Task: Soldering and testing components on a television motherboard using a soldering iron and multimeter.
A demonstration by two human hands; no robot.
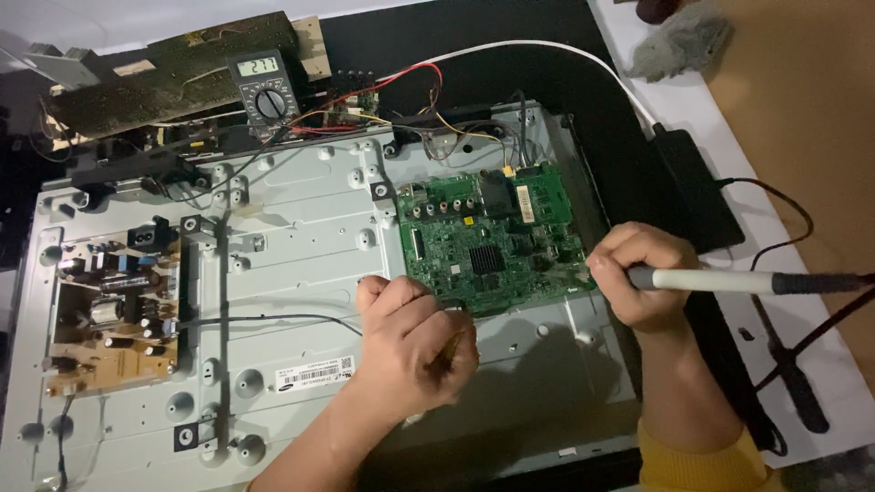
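Green circuit board (492, 241), mounted on the grey metal back panel (301, 237), upper right of centre; my left hand (415, 342) is curled at its lower-left edge, fingers bunched together, what they pinch hidden. My right hand (638, 273) pinches a white-handled tool (720, 281) at the board's right edge. White rectangular label (314, 372) with black bars lies left of my left wrist; multimeter (264, 91) stands at top

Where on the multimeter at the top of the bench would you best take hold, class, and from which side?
Grip the multimeter by its two long side edges, about level with the dial, coming from above. It lies face up, its sides look free, while its leads leave the lower end towards the green circuit board. Gripping there probably keeps fingers off the display and the wires.
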